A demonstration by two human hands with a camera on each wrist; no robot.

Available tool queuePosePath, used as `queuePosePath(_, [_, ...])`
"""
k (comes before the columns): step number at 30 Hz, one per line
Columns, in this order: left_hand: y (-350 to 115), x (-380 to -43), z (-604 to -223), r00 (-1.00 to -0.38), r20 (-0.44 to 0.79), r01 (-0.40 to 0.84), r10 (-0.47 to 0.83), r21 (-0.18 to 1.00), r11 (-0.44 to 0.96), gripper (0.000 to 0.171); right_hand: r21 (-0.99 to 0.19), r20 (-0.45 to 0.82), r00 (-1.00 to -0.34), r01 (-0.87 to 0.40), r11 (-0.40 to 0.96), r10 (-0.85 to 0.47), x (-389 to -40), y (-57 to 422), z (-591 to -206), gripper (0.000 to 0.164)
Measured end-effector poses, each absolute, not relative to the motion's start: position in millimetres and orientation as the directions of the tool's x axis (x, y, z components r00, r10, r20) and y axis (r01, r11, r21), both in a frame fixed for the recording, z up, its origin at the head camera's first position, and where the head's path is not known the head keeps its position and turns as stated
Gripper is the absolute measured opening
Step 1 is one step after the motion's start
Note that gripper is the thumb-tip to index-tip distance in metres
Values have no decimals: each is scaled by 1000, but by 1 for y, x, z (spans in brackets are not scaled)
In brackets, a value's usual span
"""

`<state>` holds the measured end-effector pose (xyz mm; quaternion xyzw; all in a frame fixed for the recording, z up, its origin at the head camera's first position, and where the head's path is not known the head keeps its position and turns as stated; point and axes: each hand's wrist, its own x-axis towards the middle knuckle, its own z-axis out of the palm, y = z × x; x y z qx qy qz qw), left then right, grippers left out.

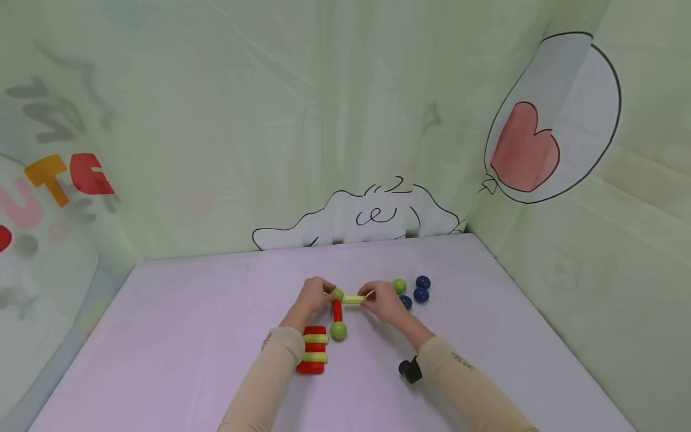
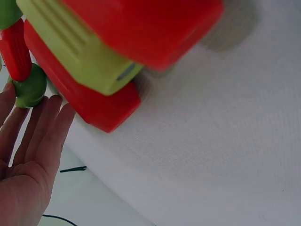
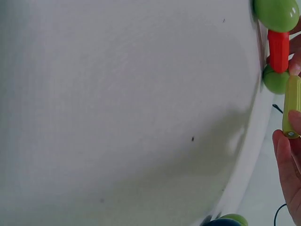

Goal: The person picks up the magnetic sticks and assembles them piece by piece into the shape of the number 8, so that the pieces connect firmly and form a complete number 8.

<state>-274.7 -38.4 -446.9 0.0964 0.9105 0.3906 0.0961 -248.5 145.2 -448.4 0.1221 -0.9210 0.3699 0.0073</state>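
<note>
One yellow rod (image 1: 353, 299), just right of the far green ball (image 1: 338, 293), and the right hand (image 1: 385, 301) pinches its outer end! Long axis crosswise, inner end pointing at that ball, square to the red rod (image 1: 337, 312) running nearward from it. Left hand (image 1: 315, 296), nearer, grips the ball; rod-to-ball contact, can't tell.
</note>
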Motion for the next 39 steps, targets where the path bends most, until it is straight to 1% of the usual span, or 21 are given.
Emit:
queuePosePath(4, [-38,-275,-449,-964,-100,97,247,731,675,26,-680,93,-978,-198,706,-184,-254,146,-451,17])
queuePosePath(11, [-38,-275,-448,-962,-121,78,243,734,674,26,-671,97,-981,-188,718,-166,-263,146,-454,17])
queuePosePath(16, [-37,-276,-447,-960,-106,99,257,733,673,26,-656,89,-986,-163,737,-139,-267,144,-454,17])
queuePosePath(20, [-37,-276,-448,-960,-99,109,261,728,677,26,-651,35,-993,-108,751,-113,-270,142,-455,17])
queuePosePath(25, [-38,-274,-449,-962,-97,106,254,726,679,26,-656,-2,-993,-86,750,-115,-272,143,-456,18])
queuePosePath(31, [-39,-273,-449,-964,-102,97,246,727,680,26,-687,20,-989,-119,717,-144,-269,155,-453,22])
queuePosePath(39, [-39,-273,-449,-959,-103,108,262,725,680,25,-633,132,-974,-226,740,-184,-259,187,-443,24])
